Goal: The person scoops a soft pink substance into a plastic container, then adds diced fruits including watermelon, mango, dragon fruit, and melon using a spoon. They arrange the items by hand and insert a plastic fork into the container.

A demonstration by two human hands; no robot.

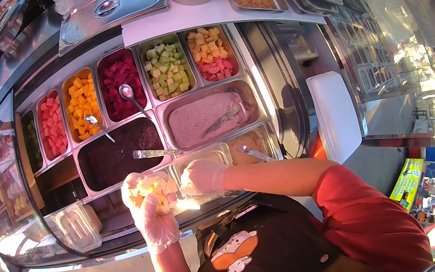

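Ragged, pale-yellow soft food (153,189) sat on the near side of the dark-purple mash (112,155), cupped in the left hand (150,212)'s fingers; uneven squeezing might have shed pieces. Rightward of the mash, the right hand (202,178) partly hid a clear plastic tub (222,151); whether its curled fingers held anything, I couldn't tell.

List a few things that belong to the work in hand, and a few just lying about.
Likely in use:
pale yellowish food, held in the gloved left hand
clear container, at the gloved right hand

Apparently lying about:
metal lid, upper left
white rectangular object, right
clear plastic tub, lower left
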